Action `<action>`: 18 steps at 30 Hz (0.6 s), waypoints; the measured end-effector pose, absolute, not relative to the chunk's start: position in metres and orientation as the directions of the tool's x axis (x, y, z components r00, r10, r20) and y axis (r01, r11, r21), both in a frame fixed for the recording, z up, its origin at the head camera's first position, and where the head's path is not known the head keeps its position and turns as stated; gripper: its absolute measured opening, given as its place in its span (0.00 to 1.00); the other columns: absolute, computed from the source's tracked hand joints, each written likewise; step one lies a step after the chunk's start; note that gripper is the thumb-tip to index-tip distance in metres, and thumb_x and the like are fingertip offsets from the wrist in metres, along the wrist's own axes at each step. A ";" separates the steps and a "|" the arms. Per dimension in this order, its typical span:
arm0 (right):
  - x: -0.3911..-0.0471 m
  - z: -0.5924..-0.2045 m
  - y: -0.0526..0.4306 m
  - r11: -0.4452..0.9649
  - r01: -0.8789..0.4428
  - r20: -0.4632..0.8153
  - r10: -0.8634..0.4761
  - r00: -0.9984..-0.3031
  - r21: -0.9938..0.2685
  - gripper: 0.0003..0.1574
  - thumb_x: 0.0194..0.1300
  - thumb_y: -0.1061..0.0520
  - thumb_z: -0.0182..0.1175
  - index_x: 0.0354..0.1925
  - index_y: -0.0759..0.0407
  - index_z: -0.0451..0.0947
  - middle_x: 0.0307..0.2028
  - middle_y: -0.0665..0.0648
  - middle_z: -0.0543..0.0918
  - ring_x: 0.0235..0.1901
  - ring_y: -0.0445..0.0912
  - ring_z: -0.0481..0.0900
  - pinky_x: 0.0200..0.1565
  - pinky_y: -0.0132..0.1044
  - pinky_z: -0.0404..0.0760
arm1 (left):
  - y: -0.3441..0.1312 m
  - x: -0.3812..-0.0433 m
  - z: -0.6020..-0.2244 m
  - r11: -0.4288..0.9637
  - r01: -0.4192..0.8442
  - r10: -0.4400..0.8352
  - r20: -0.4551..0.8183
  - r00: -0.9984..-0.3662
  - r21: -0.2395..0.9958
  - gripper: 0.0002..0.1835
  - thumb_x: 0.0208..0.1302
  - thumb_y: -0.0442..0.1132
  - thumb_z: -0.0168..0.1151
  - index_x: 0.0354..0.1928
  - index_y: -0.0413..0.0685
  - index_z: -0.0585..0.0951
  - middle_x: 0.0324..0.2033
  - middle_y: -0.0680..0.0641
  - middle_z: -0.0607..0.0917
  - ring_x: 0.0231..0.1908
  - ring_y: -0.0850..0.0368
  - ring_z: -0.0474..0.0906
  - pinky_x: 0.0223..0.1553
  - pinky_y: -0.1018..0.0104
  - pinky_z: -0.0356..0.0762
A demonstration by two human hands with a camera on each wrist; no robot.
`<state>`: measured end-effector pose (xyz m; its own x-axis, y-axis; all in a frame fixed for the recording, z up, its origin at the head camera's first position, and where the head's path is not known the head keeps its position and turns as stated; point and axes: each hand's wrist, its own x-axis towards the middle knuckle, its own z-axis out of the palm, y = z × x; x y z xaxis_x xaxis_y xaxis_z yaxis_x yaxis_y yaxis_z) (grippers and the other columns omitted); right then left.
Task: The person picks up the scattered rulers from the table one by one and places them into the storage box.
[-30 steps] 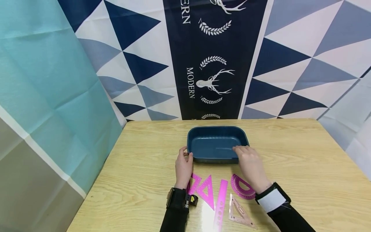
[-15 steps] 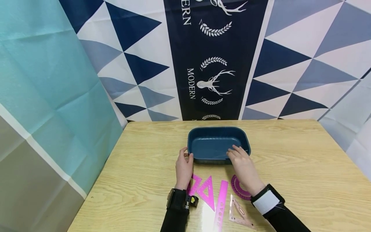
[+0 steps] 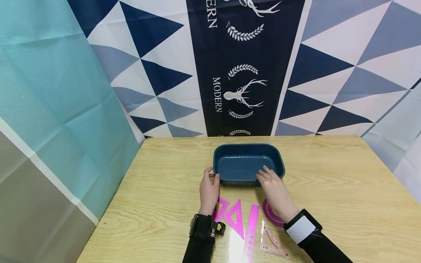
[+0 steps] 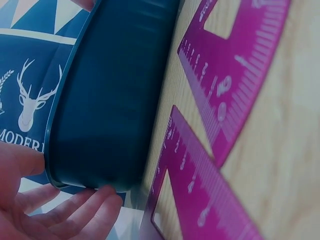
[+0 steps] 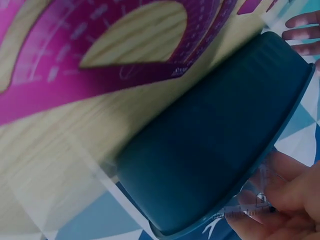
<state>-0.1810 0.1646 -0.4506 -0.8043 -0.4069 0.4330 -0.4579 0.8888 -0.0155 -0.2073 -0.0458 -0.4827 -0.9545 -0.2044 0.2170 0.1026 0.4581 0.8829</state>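
A dark teal rectangular box (image 3: 245, 168) stands on the wooden table. My left hand (image 3: 208, 191) holds its near left corner, thumb at the rim and fingers along the outer wall in the left wrist view. My right hand (image 3: 275, 190) is over the front rim toward the right. In the right wrist view its thumb and fingers pinch a clear plastic piece with ruler markings (image 5: 255, 197) above the box's rim. The piece's full shape is hidden by the box and fingers.
Before the box lie two pink set squares (image 3: 235, 218), a pink ruler (image 3: 251, 232), a purple-pink protractor (image 3: 272, 215) partly under my right forearm, and a pale clear set square (image 3: 272, 241). A patterned cloth (image 3: 164, 73) hangs behind the table (image 3: 158, 204).
My right hand has shifted left along the front rim, away from the box's right corner, then barely moved. The left hand stays at the left corner.
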 end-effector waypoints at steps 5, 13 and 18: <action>-0.182 -0.454 0.163 0.886 -0.464 0.440 -0.415 -0.797 -0.004 0.22 0.48 0.80 0.56 0.44 0.71 0.77 0.47 0.68 0.78 0.55 0.59 0.69 0.56 0.50 0.67 | -0.046 -0.208 -0.483 0.458 0.111 -0.203 0.225 -0.953 0.882 0.21 0.66 0.42 0.52 0.59 0.43 0.69 0.38 0.45 0.80 0.30 0.60 0.76 0.30 0.62 0.75; -0.183 -0.463 0.163 0.872 -0.490 0.471 -0.429 -0.771 -0.008 0.23 0.46 0.82 0.55 0.44 0.73 0.76 0.44 0.69 0.79 0.52 0.59 0.72 0.54 0.49 0.70 | -0.047 -0.207 -0.483 0.456 0.111 -0.201 0.223 -0.954 0.883 0.21 0.66 0.43 0.53 0.59 0.43 0.70 0.37 0.45 0.81 0.31 0.59 0.77 0.31 0.62 0.75; -0.185 -0.464 0.161 0.878 -0.479 0.486 -0.420 -0.767 0.002 0.22 0.48 0.80 0.55 0.44 0.72 0.76 0.44 0.69 0.79 0.51 0.59 0.73 0.54 0.50 0.70 | -0.047 -0.207 -0.483 0.461 0.117 -0.200 0.232 -0.952 0.879 0.21 0.66 0.43 0.53 0.58 0.44 0.70 0.37 0.45 0.81 0.30 0.59 0.77 0.31 0.62 0.75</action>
